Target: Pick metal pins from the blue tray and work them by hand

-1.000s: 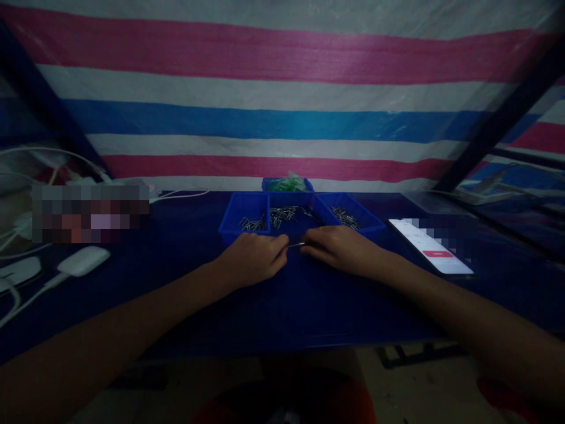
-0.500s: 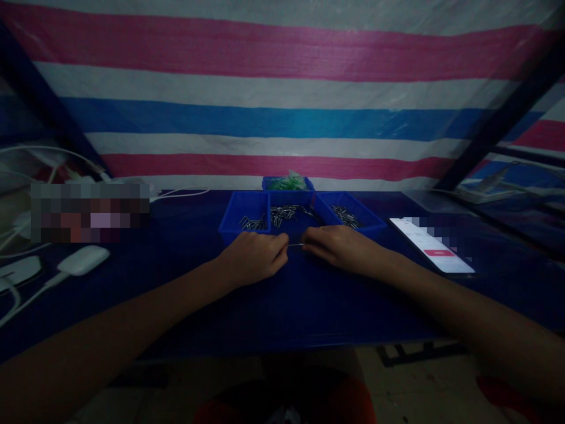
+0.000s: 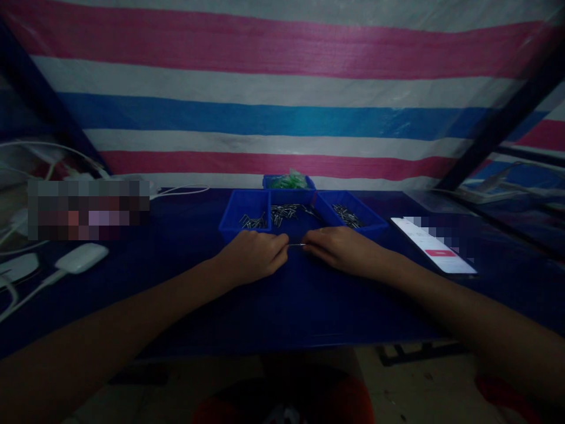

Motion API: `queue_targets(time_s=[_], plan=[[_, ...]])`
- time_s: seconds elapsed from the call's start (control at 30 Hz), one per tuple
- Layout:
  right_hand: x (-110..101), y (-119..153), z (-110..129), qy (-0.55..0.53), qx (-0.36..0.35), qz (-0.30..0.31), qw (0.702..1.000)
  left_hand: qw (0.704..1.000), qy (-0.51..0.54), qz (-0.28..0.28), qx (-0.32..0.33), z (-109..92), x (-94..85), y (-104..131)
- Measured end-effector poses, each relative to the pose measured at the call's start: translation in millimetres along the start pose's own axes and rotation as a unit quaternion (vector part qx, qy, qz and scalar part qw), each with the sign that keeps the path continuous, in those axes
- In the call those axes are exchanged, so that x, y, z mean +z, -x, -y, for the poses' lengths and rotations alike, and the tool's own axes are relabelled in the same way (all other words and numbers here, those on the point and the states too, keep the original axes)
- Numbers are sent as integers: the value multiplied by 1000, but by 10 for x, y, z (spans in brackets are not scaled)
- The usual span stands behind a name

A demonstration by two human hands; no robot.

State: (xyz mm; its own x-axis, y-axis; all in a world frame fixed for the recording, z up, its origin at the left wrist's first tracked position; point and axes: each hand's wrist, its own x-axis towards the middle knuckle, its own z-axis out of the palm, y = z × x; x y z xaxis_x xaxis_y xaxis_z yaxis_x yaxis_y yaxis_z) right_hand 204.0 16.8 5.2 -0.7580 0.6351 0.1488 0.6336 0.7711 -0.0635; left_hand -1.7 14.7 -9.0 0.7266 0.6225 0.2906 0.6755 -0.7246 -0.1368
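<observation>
Both hands meet at the bench point(image 3: 291, 306), left hand point(image 3: 253, 257) and right hand point(image 3: 342, 249) each pinching an end of a thin pin point(image 3: 296, 244). The trays point(image 3: 229, 219) behind hold many loose pins, so plenty is left.

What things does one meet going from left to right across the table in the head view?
White charger → left hand → thin metal pin → right hand → phone.
</observation>
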Motion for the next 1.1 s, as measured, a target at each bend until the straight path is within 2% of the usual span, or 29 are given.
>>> queue_targets(time_s=[0.53,0.7,0.97,1.1], plan=[[-9,4,16,-3,10,-6,1000,1000,-5,4,-6,-3,-13,-6],[-36,23,25,-49,3,-38,998,1000,-22,12,-10,0,-11,-5],[-44,22,30,-52,-77,34,995,999,-28,13,-10,-5,3,-3],[-51,36,39,-49,-99,44,993,999,-30,15,-26,-9,-3,3]])
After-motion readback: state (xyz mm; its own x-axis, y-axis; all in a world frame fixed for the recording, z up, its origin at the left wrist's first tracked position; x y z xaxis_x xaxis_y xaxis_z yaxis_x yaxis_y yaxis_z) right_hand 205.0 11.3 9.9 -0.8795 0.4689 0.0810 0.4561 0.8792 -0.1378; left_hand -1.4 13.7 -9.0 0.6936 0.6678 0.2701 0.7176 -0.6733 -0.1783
